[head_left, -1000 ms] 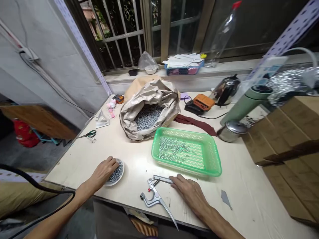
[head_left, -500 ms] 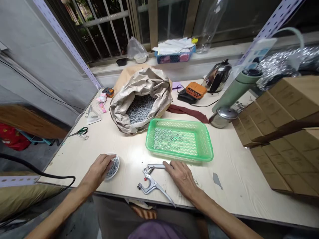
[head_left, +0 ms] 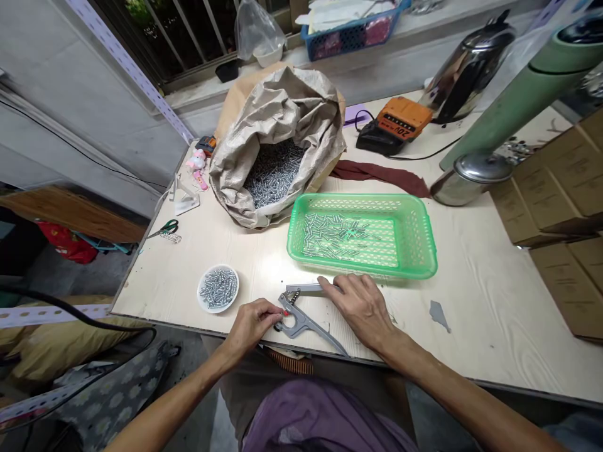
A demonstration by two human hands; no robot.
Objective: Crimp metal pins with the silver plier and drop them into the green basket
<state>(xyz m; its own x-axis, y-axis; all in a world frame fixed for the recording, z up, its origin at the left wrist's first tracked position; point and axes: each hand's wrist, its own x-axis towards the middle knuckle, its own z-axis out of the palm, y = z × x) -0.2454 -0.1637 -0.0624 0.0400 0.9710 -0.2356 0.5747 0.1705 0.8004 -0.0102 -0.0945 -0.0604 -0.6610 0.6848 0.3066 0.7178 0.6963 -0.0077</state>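
Note:
Hand pliers of grey metal, with a red tip at the jaw and a coil spring, lie near the table's front edge with handles spread. My right hand grips the end of their upper handle. At the jaw, my left hand pinches thumb and finger together on what looks like a small metal piece, mostly hidden by the fingertips. A white bowl full of short, thin metal pieces stands to the left of that hand. Behind the pliers, a green plastic basket holds more such pieces at its left side.
A large paper sack of metal pieces stands open behind. Scissors lie at left. A brown cloth, an orange battery, a metal jar, a green flask and cardboard boxes are toward the right.
My left hand has left the white bowl and moved right to the pliers' jaw, its fingers pinched. My right hand stays on the pliers' upper handle. The view has shifted closer.

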